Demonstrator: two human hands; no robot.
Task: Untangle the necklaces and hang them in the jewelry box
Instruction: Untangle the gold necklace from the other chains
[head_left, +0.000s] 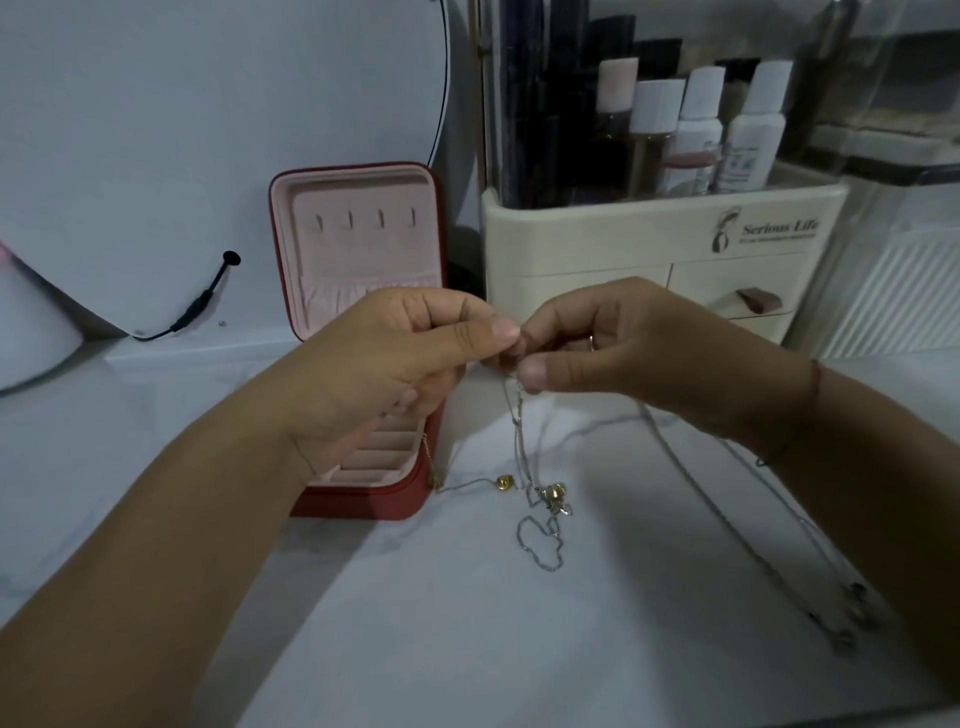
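Carefully now: both the left hand (395, 358) and right hand (613, 348) pinch the tangled necklaces (524, 452), so I'd tease the strands apart gently rather than tug.

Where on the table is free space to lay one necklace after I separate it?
Free: the white table in front, nearer to you than the tangled chains, and the strip left of the red jewelry box. Crowded: right of the box, where the tangle and a long chain lie below the right hand.
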